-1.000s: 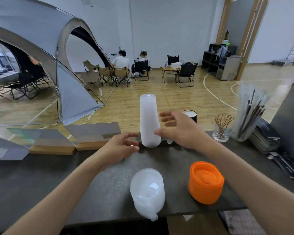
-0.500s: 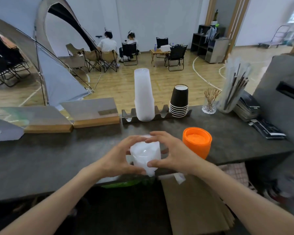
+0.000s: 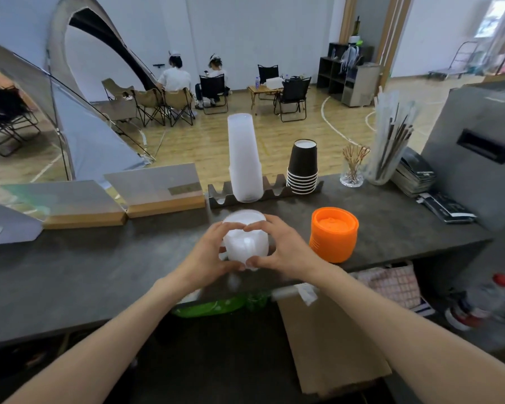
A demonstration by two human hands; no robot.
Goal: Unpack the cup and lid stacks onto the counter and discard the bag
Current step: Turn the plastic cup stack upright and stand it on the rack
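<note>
A stack of translucent white lids in a thin clear bag (image 3: pixel 244 237) rests on the dark counter (image 3: pixel 99 269) near its front edge. My left hand (image 3: pixel 207 255) grips its left side and my right hand (image 3: pixel 280 249) grips its right side, fingers wrapped around it. A tall stack of frosted plastic cups (image 3: pixel 243 158) stands upright in a dark zigzag holder (image 3: pixel 274 191) at the counter's far edge. To the right of the lids sits an orange stack of lids (image 3: pixel 334 233).
Black paper cups (image 3: pixel 303 167) stand stacked in the holder. A glass of picks (image 3: pixel 352 170), a straw jar (image 3: pixel 387 153), booklets (image 3: pixel 414 173) and a grey machine (image 3: pixel 478 153) crowd the right. Wooden sign stands (image 3: pixel 155 188) line the left. Cardboard (image 3: pixel 327 342) lies below the counter.
Both hands left the tall cup stack, came back to the bagged white lids at the counter's front and closed around them. The view has tilted downward.
</note>
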